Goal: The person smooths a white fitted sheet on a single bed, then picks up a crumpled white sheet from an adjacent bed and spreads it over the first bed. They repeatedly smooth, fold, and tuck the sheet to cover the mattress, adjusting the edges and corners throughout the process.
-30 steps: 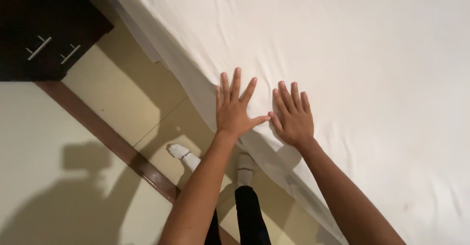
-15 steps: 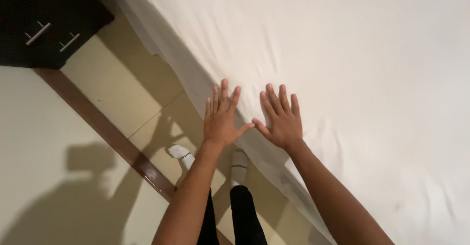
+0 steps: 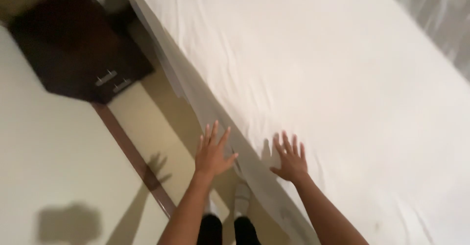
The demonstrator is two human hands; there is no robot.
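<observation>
- Both hands are spread wide, fingers fanned and pinching nothing: my right hand point(image 3: 291, 160) lies palm-down on the white sheet point(image 3: 313, 78), flat enough that I read it as pressing the cloth smooth rather than gripping it.
- My left hand point(image 3: 212, 153) hangs just off the side of the bed point(image 3: 196, 90), over the floor point(image 3: 58, 157); from this angle I cannot tell whether it brushes the hanging edge of the sheet or floats free of it (the blur along the drape does not help).
- That sheet covers the whole top of the bed and falls over the near edge between my two hands, which explains their split placement: one above the surface, one beside the overhang.
- Faint creases run across the cloth beyond my right fingertips, so the fabric lies loose there.
- Below, my socked feet point(image 3: 241, 196) stand close against the bed, toes nearly under the drape, so I lean in from the side.
- A dark wooden cabinet point(image 3: 78, 54) with metal handles sits well apart at upper left, by the head of the bed.
</observation>
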